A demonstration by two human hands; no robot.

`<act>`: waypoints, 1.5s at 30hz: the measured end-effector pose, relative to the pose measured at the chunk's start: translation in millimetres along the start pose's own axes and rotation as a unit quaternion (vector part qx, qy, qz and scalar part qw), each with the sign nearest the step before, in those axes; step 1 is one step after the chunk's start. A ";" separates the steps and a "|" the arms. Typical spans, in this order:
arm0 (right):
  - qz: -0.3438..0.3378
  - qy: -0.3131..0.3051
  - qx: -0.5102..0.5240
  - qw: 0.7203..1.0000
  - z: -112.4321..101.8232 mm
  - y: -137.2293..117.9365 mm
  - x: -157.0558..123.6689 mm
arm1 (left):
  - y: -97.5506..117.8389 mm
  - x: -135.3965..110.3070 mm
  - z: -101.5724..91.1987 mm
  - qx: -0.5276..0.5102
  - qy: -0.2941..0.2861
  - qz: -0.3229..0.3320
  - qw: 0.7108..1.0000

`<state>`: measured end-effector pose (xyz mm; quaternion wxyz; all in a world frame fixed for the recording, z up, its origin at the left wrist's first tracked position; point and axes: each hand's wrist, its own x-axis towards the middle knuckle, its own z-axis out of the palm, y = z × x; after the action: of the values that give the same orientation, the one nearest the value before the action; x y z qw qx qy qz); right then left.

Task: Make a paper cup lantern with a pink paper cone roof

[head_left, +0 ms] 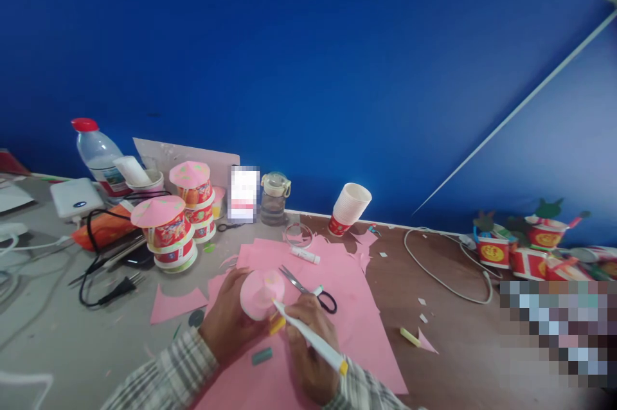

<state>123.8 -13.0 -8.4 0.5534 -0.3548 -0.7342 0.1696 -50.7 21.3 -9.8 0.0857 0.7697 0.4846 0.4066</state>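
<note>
My left hand [231, 317] is wrapped round a small round piece topped with a pink paper cone [260, 289]; what lies under the cone is mostly hidden. In my right hand [313, 349] is a white marker [313, 338] with a yellow end, its tip touching the cone, where faint yellow marks show. A yellow marker cap [277, 324] sits between the hands. Beneath both hands spreads a large pink paper sheet [366, 346]. Scissors [296, 279] with dark handles lie on it just beyond my right hand, near a white glue stick [305, 256]. A grey-green cap-like piece [262, 356] rests nearer me.
Stacked red paper cups with pink cone roofs [171, 236] stand at left, beside a power plug [123, 288]. A glass jar [274, 198] and a stack of white cups [351, 207] stand along the blue wall. Decorated cups [494, 249] and a cable [446, 288] lie right.
</note>
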 end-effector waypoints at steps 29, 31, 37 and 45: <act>-0.002 -0.018 -0.024 1.000 0.7 -5.7 1.6 | -4.1 -3.1 2.5 -0.031 -0.010 -0.024 0.999; 0.003 -0.014 -0.026 1.000 -0.2 -7.6 3.6 | -4.5 -3.4 2.4 -0.034 -0.013 -0.024 0.999; 0.022 -0.027 -0.012 0.999 -0.9 -7.9 3.0 | -2.8 -2.8 1.1 -0.038 -0.019 -0.033 0.999; 0.033 -0.019 -0.015 0.999 0.0 -11.8 3.8 | -6.8 -4.9 3.4 -0.030 -0.023 -0.040 0.998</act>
<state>119.3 -18.4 1.8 0.5280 -0.3833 -0.7352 0.1835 -53.8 21.7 -18.3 0.1362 0.7562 0.5000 0.3996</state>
